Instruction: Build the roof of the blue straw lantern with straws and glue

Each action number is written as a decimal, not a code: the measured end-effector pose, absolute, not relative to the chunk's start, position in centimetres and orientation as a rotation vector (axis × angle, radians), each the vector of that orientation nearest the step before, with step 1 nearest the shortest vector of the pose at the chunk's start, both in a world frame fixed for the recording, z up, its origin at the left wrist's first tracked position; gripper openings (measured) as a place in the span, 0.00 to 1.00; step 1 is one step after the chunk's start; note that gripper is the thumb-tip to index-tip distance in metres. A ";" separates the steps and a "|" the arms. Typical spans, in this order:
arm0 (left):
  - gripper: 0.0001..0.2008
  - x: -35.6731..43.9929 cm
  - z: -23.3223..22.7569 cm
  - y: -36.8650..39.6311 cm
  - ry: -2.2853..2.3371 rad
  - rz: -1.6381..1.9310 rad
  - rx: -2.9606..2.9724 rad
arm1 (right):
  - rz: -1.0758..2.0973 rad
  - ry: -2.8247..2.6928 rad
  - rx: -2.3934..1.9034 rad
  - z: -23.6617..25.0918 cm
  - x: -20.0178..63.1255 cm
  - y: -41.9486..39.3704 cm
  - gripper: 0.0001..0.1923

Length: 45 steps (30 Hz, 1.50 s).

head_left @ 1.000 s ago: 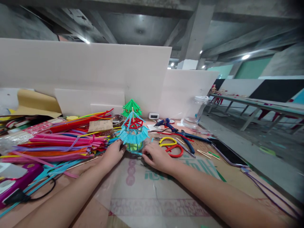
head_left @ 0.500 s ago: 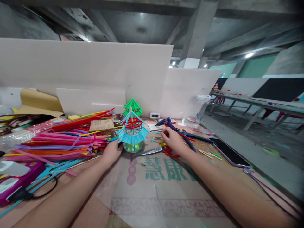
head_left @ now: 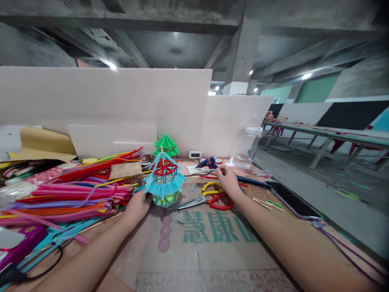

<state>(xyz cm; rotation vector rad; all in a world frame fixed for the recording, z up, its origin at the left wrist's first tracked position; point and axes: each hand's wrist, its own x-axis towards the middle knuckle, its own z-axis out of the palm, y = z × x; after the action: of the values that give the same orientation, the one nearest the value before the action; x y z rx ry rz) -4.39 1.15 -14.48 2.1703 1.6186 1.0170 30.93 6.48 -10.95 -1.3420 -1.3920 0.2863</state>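
A small model pavilion [head_left: 165, 182] stands on the table, with light-blue eaves, a red frame and an open, pointed top. My left hand [head_left: 138, 209] is closed at its lower left side, its fingertips partly hidden by the model. To the right, my right hand [head_left: 227, 180] is pinched just above the scissors' handles; a thin light-blue piece may be at its fingertips, too small to be sure. Scissors [head_left: 197, 200] with red and yellow handles lie between the hands, blades towards the model. A blue glue gun [head_left: 207, 163] rests just beyond my right fingers.
Bundles of coloured pipe cleaners [head_left: 75, 194] cover the left side. Behind the pavilion stands a green-roofed model [head_left: 165, 145], with a small white clock [head_left: 195, 154] beside it. A phone [head_left: 291, 198], several short sticks [head_left: 263, 203] and a clear jug [head_left: 246, 148] are on the right.
The view has tilted up slightly and shifted right. My right hand has moved rightward, uncovering more of the scissors' handles. My left hand remains beside the pavilion.
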 end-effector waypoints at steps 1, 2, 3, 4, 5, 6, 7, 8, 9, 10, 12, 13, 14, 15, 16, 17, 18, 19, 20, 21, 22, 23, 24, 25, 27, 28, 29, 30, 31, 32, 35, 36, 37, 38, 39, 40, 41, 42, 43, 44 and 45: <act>0.16 -4.5 -14.6 1.3 1.619 1.017 2.166 | 0.277 -1.421 -1.351 -11.0 30.9 6.4 0.09; 0.16 -4.6 -14.7 1.4 1.629 1.013 2.157 | 0.271 -1.447 -1.360 -11.1 30.9 6.4 0.09; 0.15 -4.7 -14.8 1.5 1.644 1.007 2.145 | 0.267 -1.468 -1.370 -11.1 30.9 6.5 0.09; 0.15 -4.8 -14.9 1.6 1.662 0.999 2.133 | 0.263 -1.483 -1.376 -11.2 30.9 6.6 0.09; 0.14 -4.8 -15.0 1.8 1.677 0.993 2.123 | 0.257 -1.491 -1.381 -11.2 31.0 6.8 0.09; 0.13 -4.9 -15.2 1.9 1.687 0.989 2.117 | 0.249 -1.491 -1.387 -11.1 31.1 6.9 0.09; 0.13 -5.0 -15.3 2.0 1.689 0.987 2.115 | 0.239 -1.482 -1.393 -11.1 31.4 7.2 0.10; 0.13 -5.0 -15.4 2.1 1.686 0.987 2.117 | 0.226 -1.463 -1.401 -11.0 31.7 7.4 0.11; 0.14 -5.1 -15.5 2.2 1.679 0.985 2.120 | 0.210 -1.436 -1.410 -10.9 32.1 7.6 0.12; 0.14 -5.1 -15.6 2.2 1.668 0.982 2.126 | 0.194 -1.403 -1.423 -10.8 32.6 7.8 0.14; 0.14 -5.1 -15.7 2.2 1.643 0.976 2.139 | 0.165 -1.345 -1.457 -10.9 33.6 8.2 0.17; 0.14 -5.1 -15.7 2.1 1.634 0.974 2.144 | 0.156 -1.329 -1.477 -11.0 34.0 8.4 0.18; 0.14 -5.0 -15.7 2.0 1.627 0.971 2.148 | 0.149 -1.326 -1.497 -11.2 34.3 8.5 0.18; 0.14 -4.9 -15.5 1.8 1.619 0.971 2.152 | 0.145 -1.339 -1.513 -11.4 34.5 8.6 0.18; 0.13 -4.8 -15.3 1.6 1.608 0.972 2.157 | 0.142 -1.367 -1.523 -11.7 34.5 8.6 0.17; 0.14 -4.6 -15.0 1.3 1.587 0.980 2.173 | 0.138 -1.407 -1.529 -12.0 34.4 8.6 0.16; 0.14 -4.4 -14.7 1.1 1.559 0.994 2.202 | 0.133 -1.454 -1.531 -12.2 34.2 8.6 0.15; 0.14 -4.1 -14.3 0.8 1.528 1.009 2.240 | 0.126 -1.507 -1.533 -12.4 33.9 8.6 0.14; 0.13 -3.9 -14.0 0.5 1.497 1.025 2.286 | 0.118 -1.561 -1.533 -12.5 33.6 8.5 0.13; 0.13 -3.6 -13.6 0.2 1.477 1.031 2.329 | 0.108 -1.616 -1.533 -12.6 33.3 8.4 0.12; 0.13 -3.3 -13.3 -0.1 1.467 1.025 2.361 | 0.092 -1.668 -1.531 -12.6 33.1 8.3 0.11; 0.12 -3.1 -13.0 -0.3 1.461 1.008 2.380 | 0.070 -1.716 -1.527 -12.6 32.9 8.2 0.11; 0.12 -2.9 -12.9 -0.5 1.463 0.989 2.387 | 0.045 -1.759 -1.523 -12.6 32.8 8.1 0.10; 0.11 -2.7 -12.7 -0.7 1.464 0.970 2.388 | 0.019 -1.796 -1.520 -12.6 32.8 8.1 0.10; 0.11 -2.6 -12.7 -0.9 1.483 0.956 2.373 | -0.019 -1.856 -1.523 -12.7 32.9 8.1 0.09; 0.11 -2.5 -12.8 -0.9 1.496 0.954 2.360 | -0.025 -1.880 -1.529 -12.8 33.0 8.2 0.09; 0.11 -2.5 -12.8 -0.9 1.512 0.952 2.344 | -0.023 -1.902 -1.538 -12.8 33.2 8.3 0.09; 0.11 -2.5 -12.9 -0.9 1.530 0.947 2.326 | -0.018 -1.920 -1.549 -13.0 33.3 8.5 0.09; 0.11 -2.5 -13.0 -0.9 1.550 0.941 2.307 | -0.012 -1.933 -1.562 -13.1 33.5 8.6 0.09; 0.10 -2.6 -13.0 -0.9 1.570 0.935 2.287 | -0.006 -1.940 -1.577 -13.2 33.6 8.7 0.08; 0.09 -2.8 -12.8 -0.9 1.641 0.926 2.223 | 0.002 -1.930 -1.623 -13.4 33.9 8.9 0.07; 0.09 -2.9 -12.8 -0.8 1.662 0.925 2.205 | 0.003 -1.923 -1.635 -13.4 34.0 8.9 0.07; 0.10 -3.0 -12.7 -0.8 1.682 0.921 2.190 | 0.005 -1.917 -1.643 -13.4 34.0 8.9 0.07; 0.10 -3.0 -12.7 -0.7 1.698 0.916 2.179 | 0.008 -1.912 -1.646 -13.3 34.0 8.8 0.07; 0.11 -3.1 -12.6 -0.7 1.709 0.909 2.173 | 0.011 -1.908 -1.645 -13.3 34.0 8.7 0.07; 0.11 -3.1 -12.6 -0.6 1.713 0.902 2.173 | 0.011 -1.902 -1.643 -13.2 33.9 8.6 0.07; 0.12 -3.0 -12.6 -0.6 1.709 0.896 2.180 | 0.009 -1.894 -1.639 -13.0 33.8 8.5 0.08; 0.12 -2.9 -12.6 -0.6 1.697 0.890 2.194 | 0.004 -1.885 -1.631 -12.8 33.7 8.4 0.08; 0.12 -2.8 -12.6 -0.6 1.682 0.886 2.209 | -0.003 -1.875 -1.621 -12.6 33.5 8.2 0.08; 0.13 -2.7 -12.6 -0.6 1.666 0.883 2.225 | -0.009 -1.866 -1.608 -12.4 33.2 8.0 0.08; 0.13 -2.6 -12.7 -0.6 1.652 0.883 2.238 | -0.012 -1.860 -1.590 -12.2 32.9 7.8 0.08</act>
<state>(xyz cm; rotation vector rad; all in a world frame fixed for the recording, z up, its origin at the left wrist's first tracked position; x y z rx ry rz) -2.56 -0.58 -12.65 2.2383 1.6521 0.8825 32.91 7.77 -12.24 -1.5898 -1.8605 -0.0118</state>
